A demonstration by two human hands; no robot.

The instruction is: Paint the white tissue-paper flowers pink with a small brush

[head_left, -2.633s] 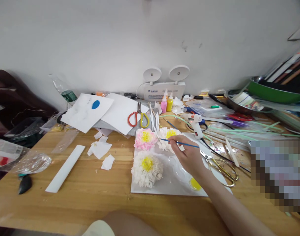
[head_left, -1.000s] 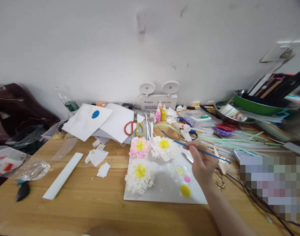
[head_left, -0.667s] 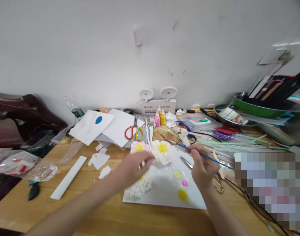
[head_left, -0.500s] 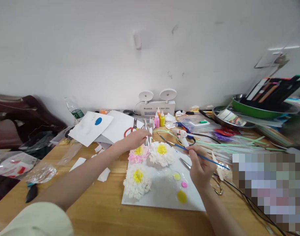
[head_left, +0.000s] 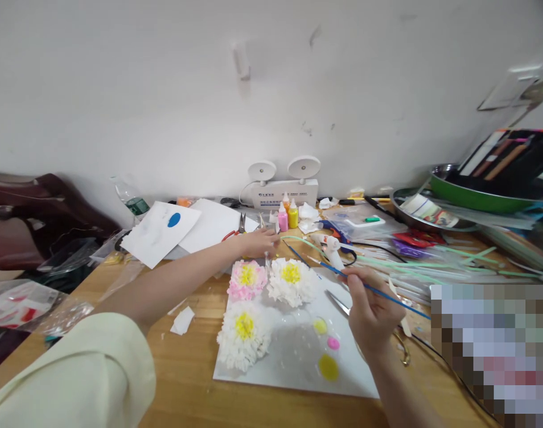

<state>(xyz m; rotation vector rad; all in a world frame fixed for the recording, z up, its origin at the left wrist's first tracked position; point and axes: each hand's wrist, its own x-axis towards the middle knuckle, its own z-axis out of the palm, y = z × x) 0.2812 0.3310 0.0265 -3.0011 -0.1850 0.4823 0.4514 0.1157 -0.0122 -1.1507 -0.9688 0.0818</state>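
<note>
My right hand [head_left: 376,309] is closed around a slim blue paintbrush [head_left: 378,291], its tip pointing left above the white board [head_left: 293,374]. My left hand [head_left: 259,242] reaches past the board's back edge, fingers bent downward and close together. What they hold, if anything, is hidden. Just in front of it are a pink paper-like flower [head_left: 236,288] and a white flower [head_left: 298,291], both with yellow centres. Another white flower [head_left: 230,345] sits at the board's near left. Yellow paint [head_left: 328,368] and pink paint [head_left: 332,343] form small pools on the board.
Scissors [head_left: 336,300] lie beside my right hand. A glue gun [head_left: 329,246] and small paint bottles [head_left: 293,215] stand behind the board. Paper sheets [head_left: 160,232] and red-handled pliers [head_left: 241,224] are at left, a green pan [head_left: 472,195] at far right.
My left hand has moved slightly forward and now covers more of the white strips behind the flowers. My right hand keeps its hold on the paintbrush. The view has shifted slightly.
</note>
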